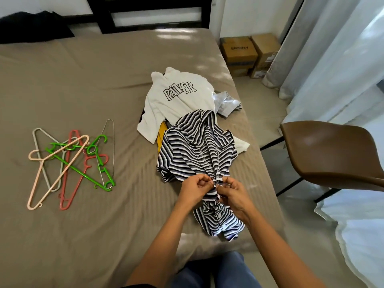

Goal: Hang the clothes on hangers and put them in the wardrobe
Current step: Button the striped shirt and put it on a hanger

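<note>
A black-and-white striped top (pixel 197 148) lies bunched on the right side of the bed. My left hand (pixel 194 189) and my right hand (pixel 232 193) pinch its hemmed edge between them, side by side, near the bed's front edge. Behind it lies a pile with a white shirt printed PARKER (pixel 178 96), a yellow garment (pixel 162 134) underneath, and a pale denim piece (pixel 227 102). Several plastic and wire hangers (pixel 70 161), pink, green, red and grey, lie tangled on the left of the bed. No wardrobe is in view.
The bed has a taupe sheet (pixel 93 80) and a dark headboard (pixel 145 13). Something black (pixel 31 26) lies at its far left. A brown chair (pixel 328 150) stands right of the bed, with cardboard boxes (pixel 249 55) and pale curtains (pixel 342 59) behind it.
</note>
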`<state>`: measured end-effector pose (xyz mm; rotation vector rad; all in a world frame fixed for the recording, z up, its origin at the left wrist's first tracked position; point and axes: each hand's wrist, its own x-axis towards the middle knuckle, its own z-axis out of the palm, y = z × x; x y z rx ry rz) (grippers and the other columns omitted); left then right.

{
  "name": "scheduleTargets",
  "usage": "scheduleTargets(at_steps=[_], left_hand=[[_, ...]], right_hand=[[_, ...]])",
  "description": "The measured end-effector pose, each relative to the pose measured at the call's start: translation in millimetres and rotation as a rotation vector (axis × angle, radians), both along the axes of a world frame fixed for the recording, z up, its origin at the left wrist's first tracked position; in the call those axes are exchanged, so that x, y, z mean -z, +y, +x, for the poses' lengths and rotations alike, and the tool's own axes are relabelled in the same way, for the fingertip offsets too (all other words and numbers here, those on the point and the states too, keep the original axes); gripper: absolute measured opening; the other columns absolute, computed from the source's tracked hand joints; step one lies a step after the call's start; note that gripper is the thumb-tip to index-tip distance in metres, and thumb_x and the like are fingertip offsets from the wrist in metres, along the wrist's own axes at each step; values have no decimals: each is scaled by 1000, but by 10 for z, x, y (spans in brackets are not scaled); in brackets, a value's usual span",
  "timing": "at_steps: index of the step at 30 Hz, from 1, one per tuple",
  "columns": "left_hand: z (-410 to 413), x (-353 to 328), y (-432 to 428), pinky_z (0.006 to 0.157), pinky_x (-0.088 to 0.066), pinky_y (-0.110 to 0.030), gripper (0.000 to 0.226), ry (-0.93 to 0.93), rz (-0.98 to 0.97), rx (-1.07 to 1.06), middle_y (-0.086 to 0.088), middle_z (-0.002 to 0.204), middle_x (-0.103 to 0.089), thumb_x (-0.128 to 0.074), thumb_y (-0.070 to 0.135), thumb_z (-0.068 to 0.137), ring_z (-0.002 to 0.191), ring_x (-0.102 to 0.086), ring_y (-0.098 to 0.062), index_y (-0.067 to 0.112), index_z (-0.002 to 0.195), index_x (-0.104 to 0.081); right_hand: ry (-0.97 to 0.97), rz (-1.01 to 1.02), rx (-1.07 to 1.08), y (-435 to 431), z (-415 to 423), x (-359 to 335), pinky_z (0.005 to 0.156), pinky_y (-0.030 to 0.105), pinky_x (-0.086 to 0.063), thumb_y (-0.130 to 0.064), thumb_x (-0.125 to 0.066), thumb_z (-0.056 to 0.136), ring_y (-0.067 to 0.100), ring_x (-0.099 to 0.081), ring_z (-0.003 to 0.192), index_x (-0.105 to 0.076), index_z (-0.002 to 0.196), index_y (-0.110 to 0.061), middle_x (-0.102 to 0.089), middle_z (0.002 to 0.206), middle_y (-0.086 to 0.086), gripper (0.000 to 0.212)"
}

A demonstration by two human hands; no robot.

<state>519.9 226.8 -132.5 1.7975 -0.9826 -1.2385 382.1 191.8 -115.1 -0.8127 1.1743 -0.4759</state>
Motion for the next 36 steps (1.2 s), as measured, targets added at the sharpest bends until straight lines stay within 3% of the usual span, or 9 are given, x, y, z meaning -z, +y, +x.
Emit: scheduleTargets(at_steps=[5,10,15,18,21,27,30,34,36], left_hand=[[-2,-58,41,56,-40,-7,18,-3,-64,16,11,64,-54,-67,10,84,50,-47,7,24,77,-58],[-53,-48,51,61,-38,-11,21,42,-40,-27,12,69,-52,-58,8,88,58,-44,4,26,77,-55],[-63,-132,-44,66,-43,-5,15,300,30,-131,6,86,-60,-53,6,93,77,-53,-3,13,103,-62],[2,-111,-142,76,-44,-11,22,215,99,-75,-2,103,-63,-59,15,91,89,-56,-7,15,113,-62],[41,-106,-170,79,-43,-14,22,108,165,20,-1,101,-66,-63,21,89,92,-58,-8,12,109,-66],[48,-92,-74,57,-37,-20,27,36,251,114,-4,76,-62,-61,31,90,63,-48,-8,6,94,-70],[28,-145,-38,53,-43,-11,12,58,143,-56,4,73,-65,-68,24,85,63,-55,-7,14,80,-65],[192,-254,33,52,-49,-12,5,-172,-61,-405,6,65,-66,-74,14,79,57,-62,-6,11,80,-69],[245,-289,66,57,-45,-6,4,-267,-118,-443,7,65,-67,-75,12,77,59,-61,0,12,80,-73]], right_hand=[[-39,8,8,-32,-3,-34,39,17,-43,11,-53,87,3,-48,40,-51,85,-10,-54,48,-7,21],[-46,32,11,-24,13,-46,45,18,-48,2,-54,90,5,-58,52,-57,87,-9,-63,63,-2,12],[-59,5,-59,34,5,-55,47,20,-46,2,-52,91,8,-56,53,-55,97,-6,-61,71,5,10],[-101,5,-128,92,16,-70,52,21,-50,6,-48,92,10,-62,58,-56,101,-3,-67,74,4,15],[-226,76,-70,142,27,-59,76,32,-56,8,-49,89,23,-67,79,-57,113,2,-68,97,18,26],[-174,98,1,168,-41,-51,64,29,-56,0,-51,91,21,-65,70,-60,98,-2,-67,86,16,11],[-61,80,100,129,-73,-45,59,29,-49,2,-60,84,20,-56,61,-56,79,-8,-59,70,11,11],[137,-59,354,-28,-269,-74,52,24,-50,5,-69,77,14,-54,50,-53,65,-11,-58,60,5,26],[168,-71,435,-92,-308,-86,47,22,-46,5,-72,75,11,-50,46,-50,62,-14,-55,54,1,32]])
